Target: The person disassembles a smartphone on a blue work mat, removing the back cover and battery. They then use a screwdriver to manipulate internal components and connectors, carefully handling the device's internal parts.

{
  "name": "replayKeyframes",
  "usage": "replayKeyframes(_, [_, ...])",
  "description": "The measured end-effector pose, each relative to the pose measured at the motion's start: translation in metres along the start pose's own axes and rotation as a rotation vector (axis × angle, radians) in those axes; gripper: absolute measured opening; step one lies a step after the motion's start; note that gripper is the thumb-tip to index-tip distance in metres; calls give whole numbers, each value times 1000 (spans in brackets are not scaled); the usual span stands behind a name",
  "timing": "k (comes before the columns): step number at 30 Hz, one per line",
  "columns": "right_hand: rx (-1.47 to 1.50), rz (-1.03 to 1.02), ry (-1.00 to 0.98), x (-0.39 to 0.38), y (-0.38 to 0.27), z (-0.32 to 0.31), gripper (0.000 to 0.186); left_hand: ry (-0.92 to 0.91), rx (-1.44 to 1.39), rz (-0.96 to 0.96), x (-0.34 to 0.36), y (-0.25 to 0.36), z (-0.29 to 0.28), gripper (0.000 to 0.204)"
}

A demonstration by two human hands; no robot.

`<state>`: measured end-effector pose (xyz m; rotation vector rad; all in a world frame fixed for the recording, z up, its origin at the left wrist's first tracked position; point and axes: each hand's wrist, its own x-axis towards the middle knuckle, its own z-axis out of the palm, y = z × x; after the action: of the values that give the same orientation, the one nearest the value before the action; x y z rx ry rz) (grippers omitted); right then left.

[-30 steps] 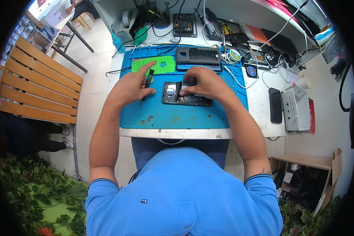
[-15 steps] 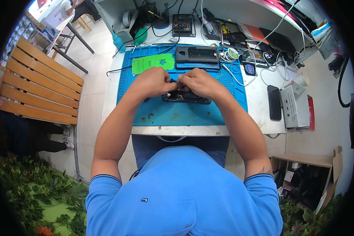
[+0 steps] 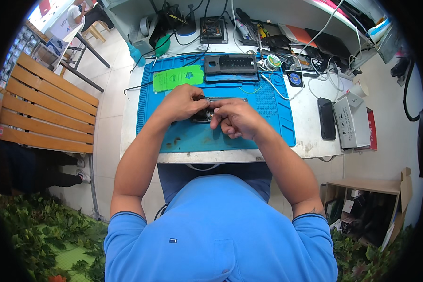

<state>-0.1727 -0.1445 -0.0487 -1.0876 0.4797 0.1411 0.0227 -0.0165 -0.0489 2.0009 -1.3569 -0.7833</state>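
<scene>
1 head-worn fisheye view | from above, facing down | blue shirt (image 3: 211, 221) near, workbench (image 3: 312, 141) farther ahead

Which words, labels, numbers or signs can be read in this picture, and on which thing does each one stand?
I don't copy out printed words; lettering stands on these:
White box: dark print, on its side.
Red item beside it: pale letters.
Pale panel, upper left: letters, partly hidden.
Green sheet: print too small to read.
Spool: label too small to read.
</scene>
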Motion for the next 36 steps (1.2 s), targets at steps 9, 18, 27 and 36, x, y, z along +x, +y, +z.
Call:
replayKeyframes(9, [330,9,-50,14,13,-19,39,-57,-91,-14,3,0,-17,28])
replayKeyframes(18, [371,41,-95,16,14,-21,32,-53,201,227,-1,-5,-18,27])
replayKeyframes(27, [-287,-40,188,24,-4,0,46,-114,152,199,9,-8,-23,24])
replayKeyframes(36, [-581,-113,232,36,-7,4,39,-81,117,183,4,-10,-22,27])
